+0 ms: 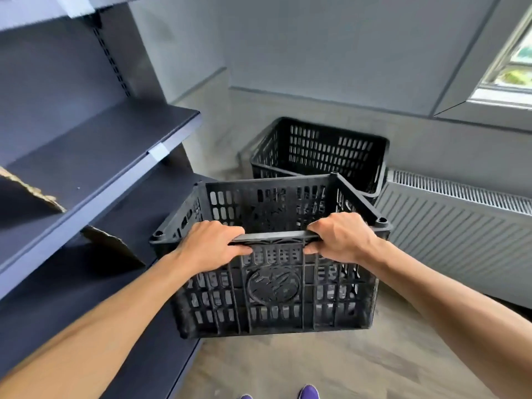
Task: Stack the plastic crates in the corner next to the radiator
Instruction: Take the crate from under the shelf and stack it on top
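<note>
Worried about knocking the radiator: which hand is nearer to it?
Right. The right hand grips the near rim of the carried crate, on the side toward the radiator; the left hand grips the same rim farther off, beside the shelving.

Both arms bare, stretched fwd & down. L forearm [95,321] comes in from 7 o'clock, R forearm [449,295] from 4 o'clock, converging toward frame centre. L hand [211,244] & R hand [339,240] sit side by side, backs up, knuckles toward 12 o'clock, a gap btwn them. Each grips the near rim of the crate [273,286]: fingers curled over the top edge, thumbs under it on the near wall, tips pointing at each other. Wrists approx straight.
</note>
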Tool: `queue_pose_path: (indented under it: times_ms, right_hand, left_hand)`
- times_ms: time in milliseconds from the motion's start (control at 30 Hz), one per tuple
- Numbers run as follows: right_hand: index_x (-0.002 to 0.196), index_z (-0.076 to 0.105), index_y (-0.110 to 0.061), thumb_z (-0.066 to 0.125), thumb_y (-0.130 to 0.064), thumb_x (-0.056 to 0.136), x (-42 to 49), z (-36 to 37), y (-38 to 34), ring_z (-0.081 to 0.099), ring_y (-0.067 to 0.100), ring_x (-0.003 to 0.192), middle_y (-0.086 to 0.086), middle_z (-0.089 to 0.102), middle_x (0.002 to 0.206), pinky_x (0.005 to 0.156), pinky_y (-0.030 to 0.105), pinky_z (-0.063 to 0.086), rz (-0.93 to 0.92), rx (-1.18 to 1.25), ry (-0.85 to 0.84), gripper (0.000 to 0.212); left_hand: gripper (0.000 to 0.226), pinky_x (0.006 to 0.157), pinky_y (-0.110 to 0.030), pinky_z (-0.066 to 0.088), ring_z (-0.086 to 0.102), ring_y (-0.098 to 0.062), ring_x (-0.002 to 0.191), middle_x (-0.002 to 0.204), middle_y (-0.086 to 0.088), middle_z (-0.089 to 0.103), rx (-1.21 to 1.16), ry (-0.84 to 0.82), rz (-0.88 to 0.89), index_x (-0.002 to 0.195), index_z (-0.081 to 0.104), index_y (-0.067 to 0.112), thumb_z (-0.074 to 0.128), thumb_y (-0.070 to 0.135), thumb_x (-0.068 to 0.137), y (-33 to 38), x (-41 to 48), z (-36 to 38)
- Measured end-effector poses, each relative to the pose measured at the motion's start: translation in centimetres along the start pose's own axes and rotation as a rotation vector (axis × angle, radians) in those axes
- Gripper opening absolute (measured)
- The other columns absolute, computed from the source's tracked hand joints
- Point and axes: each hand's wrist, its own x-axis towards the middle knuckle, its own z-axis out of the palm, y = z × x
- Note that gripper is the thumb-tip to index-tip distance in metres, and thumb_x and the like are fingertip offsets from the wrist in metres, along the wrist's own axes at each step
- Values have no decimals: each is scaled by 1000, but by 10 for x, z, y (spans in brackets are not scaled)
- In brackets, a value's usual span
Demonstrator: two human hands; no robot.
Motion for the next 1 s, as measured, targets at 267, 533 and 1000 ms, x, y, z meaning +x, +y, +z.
queue_pose_path:
  times_ms: [267, 533, 1000]
  right_hand:
    - [87, 60, -26, 57, -62, 87, -20, -63, -39, 64, 22, 74, -4, 68, 80, 60, 29, 37, 124, -55, 127, 37]
    - [92, 61, -27, 57, -63, 86, -27, -104, -55, 66, 23, 76, -5, 68, 79, 61, 29, 39, 248, -123, 265, 36]
    - [94, 61, -19, 53, -48, 96, 11, -122, 7, 51, 15, 50, -8, 55, 61, 58, 32, 54, 301, -237, 467, 30]
  left_hand:
    - [36, 71, -37, 53, 45, -12, 49, 48, 10, 42, 15, 170, 126, 81, 53, 29, 52, 65, 87, -24, -13, -53]
    - [45, 71, -37, 52, 51, -18, 56, 54, 8, 47, 85, 326, 223, 94, 59, 27, 47, 69, 85, -39, 2, -97]
    - [70, 61, -35, 56, 64, -20, 55, 61, 4, 66, 113, 636, 354, 106, 64, 23, 25, 76, 81, -40, 105, -123]
